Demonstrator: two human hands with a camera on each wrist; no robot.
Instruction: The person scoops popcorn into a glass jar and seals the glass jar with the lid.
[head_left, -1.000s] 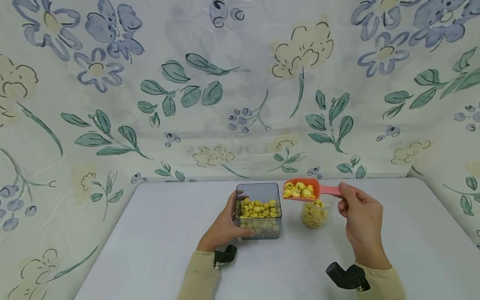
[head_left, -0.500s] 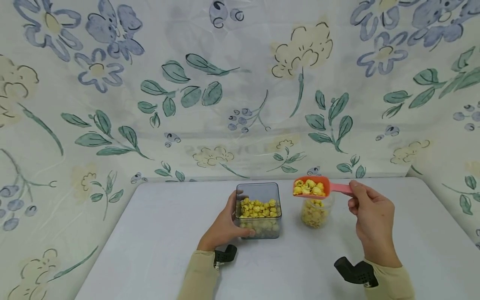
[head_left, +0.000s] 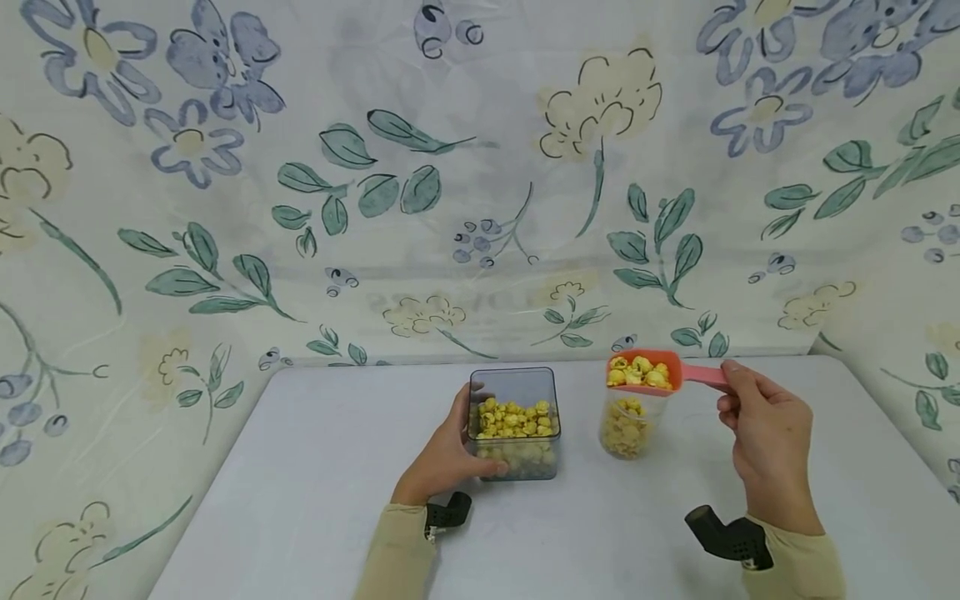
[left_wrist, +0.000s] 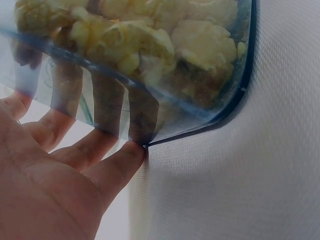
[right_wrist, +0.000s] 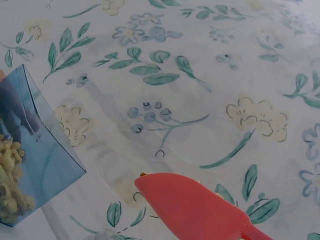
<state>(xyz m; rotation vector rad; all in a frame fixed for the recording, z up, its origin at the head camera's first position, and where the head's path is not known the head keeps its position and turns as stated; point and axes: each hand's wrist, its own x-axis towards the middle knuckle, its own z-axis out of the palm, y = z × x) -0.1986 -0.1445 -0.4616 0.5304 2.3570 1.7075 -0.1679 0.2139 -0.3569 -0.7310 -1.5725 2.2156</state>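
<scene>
My left hand [head_left: 442, 454] holds a clear bluish square container [head_left: 516, 379] from its left side, thumb at the front and fingers around the far side. Yellow popcorn [head_left: 517, 419] fills its lower part; in the left wrist view the fingers [left_wrist: 112, 160] show through the wall. My right hand [head_left: 772, 446] pinches the handle of a red scoop [head_left: 671, 369] loaded with popcorn pieces. The scoop hangs level over a clear round jar [head_left: 626, 429] partly filled with popcorn, overlapping its mouth in the head view. In the right wrist view the scoop [right_wrist: 195, 207] shows from its underside.
A white table [head_left: 322, 467] carries both vessels. A floral cloth [head_left: 480, 208] hangs behind it and on both sides. The square container [right_wrist: 45, 150] stands left of the scoop in the right wrist view.
My right hand has moved the loaded scoop to the right, from beside the square container to over the round jar. My left hand has kept its hold on the container.
</scene>
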